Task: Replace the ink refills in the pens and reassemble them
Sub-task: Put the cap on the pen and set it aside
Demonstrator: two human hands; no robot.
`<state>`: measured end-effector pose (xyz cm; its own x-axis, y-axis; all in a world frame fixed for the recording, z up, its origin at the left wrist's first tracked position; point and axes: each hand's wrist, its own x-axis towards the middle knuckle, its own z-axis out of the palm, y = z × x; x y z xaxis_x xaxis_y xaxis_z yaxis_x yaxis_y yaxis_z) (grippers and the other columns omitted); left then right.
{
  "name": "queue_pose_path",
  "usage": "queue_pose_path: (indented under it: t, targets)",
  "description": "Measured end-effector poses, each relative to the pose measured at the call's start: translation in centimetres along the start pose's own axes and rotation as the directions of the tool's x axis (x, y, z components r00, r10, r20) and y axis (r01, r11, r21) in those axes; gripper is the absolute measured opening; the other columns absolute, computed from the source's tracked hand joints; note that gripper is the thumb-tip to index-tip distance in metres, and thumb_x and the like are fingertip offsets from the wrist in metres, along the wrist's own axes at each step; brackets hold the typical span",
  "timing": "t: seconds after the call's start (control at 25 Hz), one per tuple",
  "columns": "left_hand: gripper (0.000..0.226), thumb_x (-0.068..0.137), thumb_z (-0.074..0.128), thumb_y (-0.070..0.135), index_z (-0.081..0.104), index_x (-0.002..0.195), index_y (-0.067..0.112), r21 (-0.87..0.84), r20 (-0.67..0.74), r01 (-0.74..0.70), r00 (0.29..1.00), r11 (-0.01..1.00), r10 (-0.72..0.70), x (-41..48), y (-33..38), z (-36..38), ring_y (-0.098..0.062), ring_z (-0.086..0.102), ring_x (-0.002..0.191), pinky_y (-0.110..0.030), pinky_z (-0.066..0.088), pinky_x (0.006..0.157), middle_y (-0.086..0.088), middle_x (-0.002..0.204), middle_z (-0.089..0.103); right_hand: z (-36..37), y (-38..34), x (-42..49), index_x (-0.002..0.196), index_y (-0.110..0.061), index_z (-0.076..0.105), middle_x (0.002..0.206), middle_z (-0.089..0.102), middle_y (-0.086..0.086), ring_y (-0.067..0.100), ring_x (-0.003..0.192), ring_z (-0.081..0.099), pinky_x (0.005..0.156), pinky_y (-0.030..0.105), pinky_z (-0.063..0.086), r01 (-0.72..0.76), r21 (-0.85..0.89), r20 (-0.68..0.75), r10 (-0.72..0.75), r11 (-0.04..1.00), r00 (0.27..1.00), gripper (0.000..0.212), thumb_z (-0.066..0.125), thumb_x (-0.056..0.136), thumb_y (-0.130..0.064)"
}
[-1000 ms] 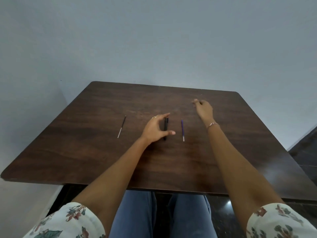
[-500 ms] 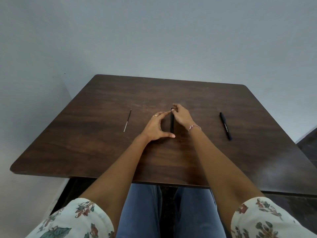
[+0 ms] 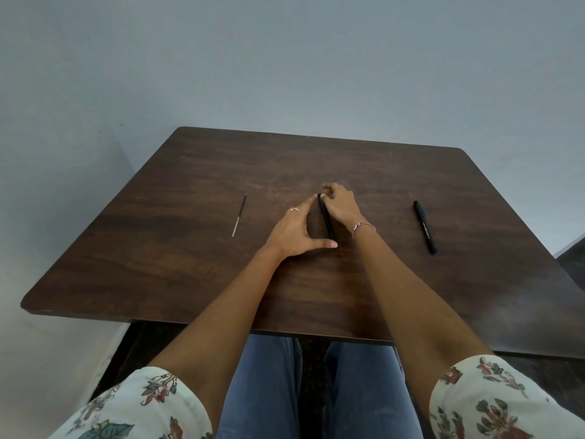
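A black pen point(image 3: 326, 220) lies in the middle of the dark wooden table point(image 3: 196, 264), pointing away from me. My left hand point(image 3: 292, 231) rests beside it, with the straight forefinger touching its far end and the thumb stretched past its near end. My right hand point(image 3: 342, 205) lies over the pen from the right, its curled fingertips pinching the far end. A second black pen point(image 3: 425, 227) lies alone to the right. A thin refill point(image 3: 239, 215) with a dark upper half and a pale lower half lies to the left. The purple refill seen earlier is hidden.
The table stands against a pale blue-grey wall point(image 3: 285, 74). Its front edge is above my blue-trousered knees point(image 3: 262, 391). A dark floor point(image 3: 573, 258) shows past the right edge. Bare wood lies between the three items.
My right hand came in from the far right of the table and settled on the middle pen's far end. The second pen now lies in view at the right. My left hand has stayed put.
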<state>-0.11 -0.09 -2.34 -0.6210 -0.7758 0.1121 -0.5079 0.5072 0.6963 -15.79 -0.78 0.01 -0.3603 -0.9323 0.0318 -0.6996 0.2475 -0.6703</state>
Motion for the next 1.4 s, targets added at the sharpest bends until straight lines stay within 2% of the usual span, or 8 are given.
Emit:
queue_pose_path:
  t: [0.12,0.56,0.72,0.88,1.0,1.16,1.28,1.4]
  targets:
    - [0.13,0.047,0.07,0.079,0.009,0.15,0.028,0.068,-0.01,0.032,0.999,0.997,-0.032,-0.1,0.3,0.3,-0.021,0.032,0.138,-0.043,0.04,0.104,-0.006,0.151,0.035,0.0,0.2,0.1,0.134,-0.01,0.052,0.138,0.053,0.011,0.028,0.129,0.045,0.113,0.035,0.027,0.024,-0.046,0.018,-0.023,0.999,1.0,0.037,0.046,0.098,-0.016]
    - [0.12,0.056,0.072,0.07,0.011,0.149,0.028,0.106,-0.028,0.025,0.999,0.994,-0.022,0.1,0.2,0.5,-0.023,0.042,0.131,-0.039,0.044,0.097,-0.011,0.142,0.045,0.1,0.7,0.2,0.127,-0.012,0.06,0.136,0.055,0.008,0.029,0.131,0.044,0.112,0.045,0.033,0.03,-0.008,0.023,-0.03,1.0,0.999,0.033,0.046,0.098,-0.015]
    - [0.099,0.065,0.075,0.058,0.032,0.146,0.02,0.072,-0.038,-0.084,0.996,0.994,0.087,0.1,0.0,0.2,-0.019,0.044,0.13,-0.035,0.04,0.104,-0.003,0.14,0.051,-0.2,0.5,0.1,0.129,-0.008,0.059,0.13,0.055,0.013,0.025,0.12,0.054,0.104,0.028,0.038,0.044,0.014,-0.014,-0.043,0.999,0.999,0.035,0.057,0.094,-0.014]
    - [0.071,0.073,0.079,0.038,0.052,0.134,0.014,0.024,-0.037,-0.133,0.99,0.991,0.134,0.0,-0.3,0.2,-0.017,0.05,0.127,-0.028,0.037,0.107,-0.005,0.134,0.058,-0.4,0.1,-0.2,0.126,-0.01,0.061,0.131,0.057,0.009,0.02,0.126,0.051,0.105,0.026,0.036,0.026,0.216,-0.109,-0.002,0.976,0.994,0.038,0.066,0.088,-0.011]
    - [0.071,0.075,0.079,0.029,0.049,0.137,0.015,-0.044,-0.046,-0.106,0.993,0.993,0.104,-0.1,-0.3,0.2,-0.015,0.054,0.124,-0.033,0.043,0.106,-0.007,0.133,0.058,-0.5,-0.5,-0.6,0.126,-0.008,0.06,0.125,0.063,0.009,0.018,0.113,0.061,0.098,0.026,0.047,0.017,0.448,-0.183,0.073,0.894,0.98,0.041,0.069,0.085,-0.006]
    - [0.071,0.075,0.079,0.021,0.046,0.138,0.013,-0.069,-0.084,-0.112,0.991,0.991,0.106,-0.2,-0.3,0.2,-0.015,0.057,0.121,-0.032,0.044,0.105,-0.009,0.131,0.059,0.5,-1.2,-1.7,0.132,-0.001,0.05,0.096,0.069,0.011,0.012,0.075,0.068,0.071,0.019,0.057,-0.05,0.791,-0.103,0.213,0.609,0.972,0.046,0.063,0.089,0.0]
    - [0.07,0.076,0.078,0.016,0.046,0.139,0.012,-0.031,-0.103,-0.128,0.987,0.991,0.124,-0.2,-0.3,0.1,-0.016,0.057,0.12,-0.028,0.043,0.104,-0.01,0.132,0.059,1.4,-1.1,-2.9,0.128,0.005,0.049,0.08,0.066,0.009,0.017,0.071,0.065,0.07,0.023,0.057,-0.078,0.862,-0.036,0.213,0.501,0.976,0.037,0.057,0.093,-0.001]
    - [0.07,0.077,0.077,0.014,0.045,0.139,0.015,-0.005,-0.108,-0.151,0.983,0.989,0.15,-0.4,-0.3,0.1,-0.016,0.059,0.117,-0.024,0.042,0.103,-0.009,0.13,0.06,1.4,-0.8,-3.7,0.113,0.001,0.059,0.079,0.067,0.009,0.025,0.077,0.066,0.08,0.035,0.058,-0.075,0.861,-0.032,0.2,0.503,0.979,0.021,0.057,0.095,-0.009]
